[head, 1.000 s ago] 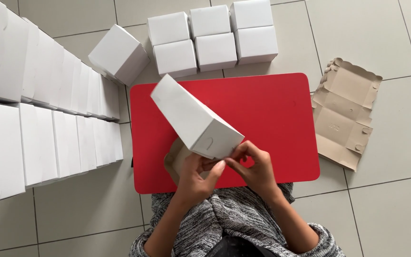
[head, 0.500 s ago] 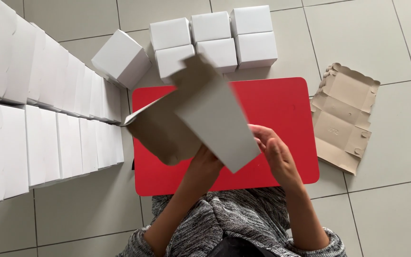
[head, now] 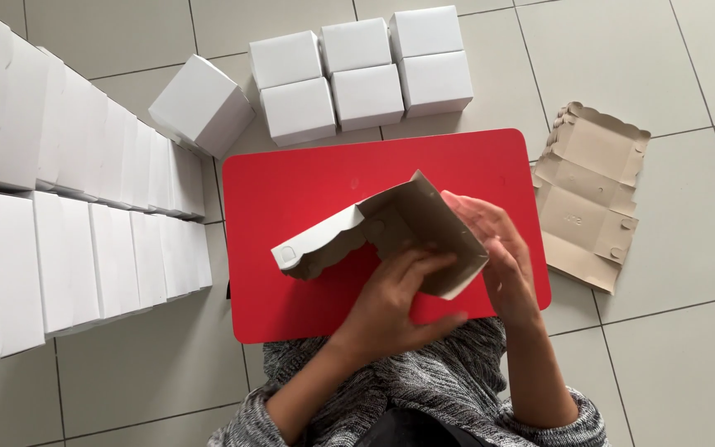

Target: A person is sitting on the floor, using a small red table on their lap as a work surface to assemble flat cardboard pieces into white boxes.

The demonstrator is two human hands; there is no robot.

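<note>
Both my hands hold a half-folded cardboard box (head: 391,228), white outside and brown inside, just above a red board (head: 291,199). My left hand (head: 391,310) grips it from below, fingers pressed against the brown inner panel. My right hand (head: 494,248) holds its right side, fingers spread along the edge. A scalloped white flap (head: 312,248) of the box sticks out to the left. The box is open and tilted, its inside facing me.
Several finished white boxes (head: 357,70) stand in a block beyond the red board, one more (head: 200,103) tilted to their left. Two long rows of white boxes (head: 68,207) line the left. A flat brown unfolded blank (head: 589,194) lies on the tiled floor at the right.
The box was a closed long white shape held by its near end, then swung open and up; now it is lower, unfolded, with its brown inside showing between my hands.
</note>
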